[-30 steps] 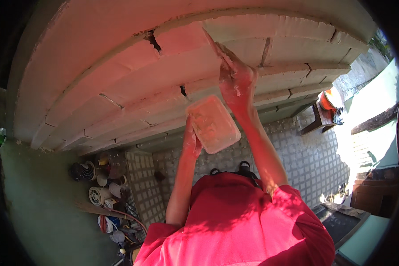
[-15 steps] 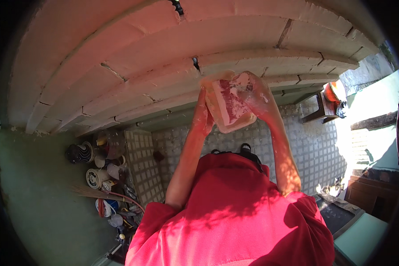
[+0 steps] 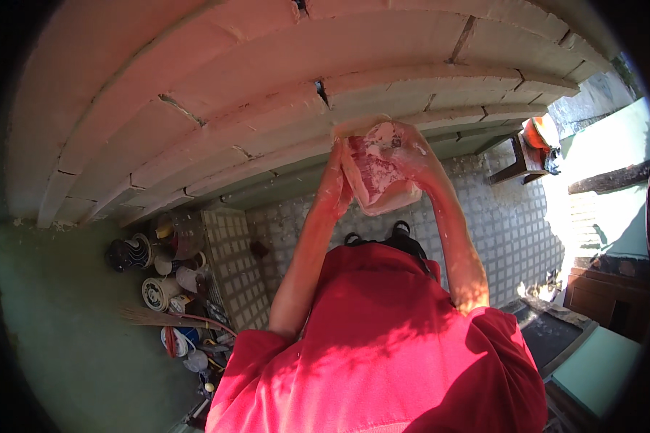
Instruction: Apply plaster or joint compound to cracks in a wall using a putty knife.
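In front of my chest I hold a pale, see-through plastic tub (image 3: 393, 205), tilted so that its inside faces me. Whitish-pink paste (image 3: 377, 154) is smeared across that inside, with redder streaks between. My left hand (image 3: 336, 189) is closed around the tub's left side. At the tub's upper right, my right hand (image 3: 417, 160) has its fingers bent in over the paste, and specks of paste stick to its skin. Whatever those fingers grip is hidden by the hand and the paste.
A wall of long stepped ledges (image 3: 253, 119) with dark cracks rises just beyond my hands. Buckets (image 3: 155, 294), a broom (image 3: 159, 317) and tools crowd the left wall. On the right stands a small wooden stool (image 3: 516, 167) bearing an orange container (image 3: 539, 135). Below is a tiled floor (image 3: 484, 238).
My right hand has shifted slightly over the tub, and paste now covers more of the visible red-streaked area. The tub is tilted a little differently. The left hand keeps its grip.
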### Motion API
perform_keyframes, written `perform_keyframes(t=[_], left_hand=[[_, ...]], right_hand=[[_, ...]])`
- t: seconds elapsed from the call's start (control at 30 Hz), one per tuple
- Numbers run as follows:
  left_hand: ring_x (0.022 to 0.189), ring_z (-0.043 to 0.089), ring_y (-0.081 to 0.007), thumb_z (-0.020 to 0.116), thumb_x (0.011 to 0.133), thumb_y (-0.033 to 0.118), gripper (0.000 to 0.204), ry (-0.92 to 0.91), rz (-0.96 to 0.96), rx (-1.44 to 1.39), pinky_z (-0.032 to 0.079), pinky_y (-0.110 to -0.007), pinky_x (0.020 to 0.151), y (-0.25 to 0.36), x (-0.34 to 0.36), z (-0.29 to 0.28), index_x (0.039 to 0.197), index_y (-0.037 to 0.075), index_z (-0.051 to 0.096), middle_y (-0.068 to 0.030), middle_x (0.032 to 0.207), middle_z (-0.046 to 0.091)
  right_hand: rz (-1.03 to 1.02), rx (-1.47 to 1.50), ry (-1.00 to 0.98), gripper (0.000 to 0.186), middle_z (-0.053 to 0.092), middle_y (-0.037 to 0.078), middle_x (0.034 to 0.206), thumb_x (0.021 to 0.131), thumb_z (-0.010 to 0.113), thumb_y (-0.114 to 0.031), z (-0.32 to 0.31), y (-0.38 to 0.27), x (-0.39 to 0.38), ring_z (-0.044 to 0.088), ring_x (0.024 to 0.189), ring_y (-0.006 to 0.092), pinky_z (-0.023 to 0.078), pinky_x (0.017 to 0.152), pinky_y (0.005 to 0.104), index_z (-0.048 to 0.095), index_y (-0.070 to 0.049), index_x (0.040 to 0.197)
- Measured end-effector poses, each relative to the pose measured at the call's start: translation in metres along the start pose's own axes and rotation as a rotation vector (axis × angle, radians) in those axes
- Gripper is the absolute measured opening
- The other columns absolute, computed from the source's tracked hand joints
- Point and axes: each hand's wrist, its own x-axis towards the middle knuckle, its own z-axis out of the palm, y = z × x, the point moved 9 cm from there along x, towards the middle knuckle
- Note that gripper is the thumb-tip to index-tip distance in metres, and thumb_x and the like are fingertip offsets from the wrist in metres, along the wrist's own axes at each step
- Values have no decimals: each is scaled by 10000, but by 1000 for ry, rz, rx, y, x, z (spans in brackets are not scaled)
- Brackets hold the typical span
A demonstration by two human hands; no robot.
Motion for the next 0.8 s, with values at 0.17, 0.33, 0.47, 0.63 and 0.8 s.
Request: perform_keyframes(t=[0.17, 0.33, 0.47, 0.63, 0.8], left_hand=[[1239, 518, -210, 400, 972, 595, 709, -18, -60, 49, 421, -369, 1048, 0, -8, 3, 1436, 62, 360, -92, 1375, 503], [1249, 512, -215, 395, 968, 605, 718, -33, -97, 81, 421, -380, 1047, -8, -13, 5, 1437, 62, 364, -97, 1385, 500], [1252, 512, -217, 407, 960, 615, 724, 23, -93, 73, 424, -388, 1040, -7, -16, 0, 1438, 71, 372, -95, 1388, 505], [1240, 519, -217, 419, 958, 611, 719, 47, -100, 65, 430, -382, 1033, -5, -15, 5, 1439, 79, 373, -91, 1374, 516], [1213, 532, -213, 440, 947, 620, 733, -23, -76, 67, 423, -368, 1045, -10, -10, 10, 1432, 74, 379, -82, 1344, 528]], right_hand=[[248, 85, 60, 473, 598, 95, 1129, 793, 679, -38, 1, 12, -12, 599, 994, 194, 507, 862, 335, 535, 17, 1239], [332, 327, 69, 425, 620, 122, 1110, 806, 691, -38, 1, 11, -24, 643, 933, 185, 550, 801, 341, 548, 27, 1201], [282, 240, 78, 308, 650, 93, 997, 804, 680, -50, -14, -20, -29, 646, 837, 158, 549, 737, 306, 599, 19, 1094], [108, 216, 38, 321, 666, 94, 946, 795, 675, -45, -16, -35, -30, 652, 881, 183, 540, 752, 329, 611, 16, 1104], [33, -388, 111, 325, 662, 117, 895, 756, 655, -78, -1, -56, -30, 633, 823, 186, 513, 762, 338, 627, 13, 1067]])
